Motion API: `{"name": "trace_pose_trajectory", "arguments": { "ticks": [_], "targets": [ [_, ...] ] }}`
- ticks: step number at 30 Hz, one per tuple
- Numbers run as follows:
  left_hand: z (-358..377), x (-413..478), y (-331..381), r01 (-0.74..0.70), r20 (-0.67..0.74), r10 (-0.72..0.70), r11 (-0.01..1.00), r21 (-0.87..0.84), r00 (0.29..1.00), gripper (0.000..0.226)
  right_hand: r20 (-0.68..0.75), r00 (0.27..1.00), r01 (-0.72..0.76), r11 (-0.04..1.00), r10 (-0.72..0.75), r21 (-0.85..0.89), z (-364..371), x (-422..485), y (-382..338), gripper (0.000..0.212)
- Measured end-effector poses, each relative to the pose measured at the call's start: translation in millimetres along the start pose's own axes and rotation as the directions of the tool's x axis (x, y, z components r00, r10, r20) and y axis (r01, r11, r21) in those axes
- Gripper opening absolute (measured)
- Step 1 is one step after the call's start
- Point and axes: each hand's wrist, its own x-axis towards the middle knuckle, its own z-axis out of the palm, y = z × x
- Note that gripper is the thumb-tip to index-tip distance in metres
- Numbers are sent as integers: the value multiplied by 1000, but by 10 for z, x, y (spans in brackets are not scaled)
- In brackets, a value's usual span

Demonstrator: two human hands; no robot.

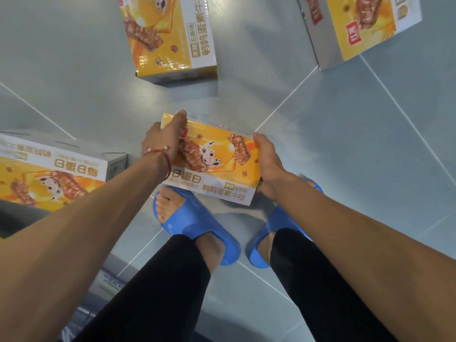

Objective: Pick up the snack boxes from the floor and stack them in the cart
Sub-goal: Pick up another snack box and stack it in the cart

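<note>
Nearest, above the blue sandals, a snack box is held level between both hands. The left hand curls over its left end and the right hand clasps its right end. It seems to be just clear of the floor, so the pickup step is in hand. Next it must be carried to the cart, which I cannot make out here. A second box lies at the left, and two more boxes lie farther off. All are closed, so their contents are hidden.
</note>
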Motion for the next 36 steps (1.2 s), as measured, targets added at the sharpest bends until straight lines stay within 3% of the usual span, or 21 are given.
{"name": "trace_pose_trajectory", "arguments": {
  "ticks": [2,6,8,12,15,18,23,27,34,36],
  "targets": [
    [-31,-57,-44,0,4,0,999,-42,1000,72,11,999,29,999,-30,33,12,-54,16,58],
    [-200,-328,-169,70,74,-58,983,-169,996,71,-75,995,72,996,-68,50,-72,-54,170,83],
    [-284,-534,-216,111,109,-86,962,-250,990,66,-105,990,103,994,-98,38,-99,-268,161,86],
    [-448,-989,-247,124,114,-94,947,-295,989,47,-94,987,128,992,-127,2,-207,-993,111,68],
    [-655,-1421,-177,127,129,-92,945,-303,987,63,-103,976,187,981,-191,-49,-428,-1524,113,53],
    [-851,-1889,-59,128,140,-85,934,-333,986,69,-101,967,236,971,-232,27,-589,-2068,147,56],
    [-1089,-2702,189,89,134,-45,935,-343,990,81,-58,932,363,926,-359,101,-985,-2855,253,43],
    [-1205,-3392,377,87,160,-30,929,-360,987,72,-65,916,400,912,-395,88,-1292,-3508,257,65],
    [-1391,-4491,706,-58,253,145,944,-324,956,30,-156,897,436,885,-414,160,-1843,-4498,371,73],
    [-1433,-4720,797,-75,286,174,942,-326,942,30,-173,888,455,868,-426,197,-1972,-4757,452,73]
  ]
}}
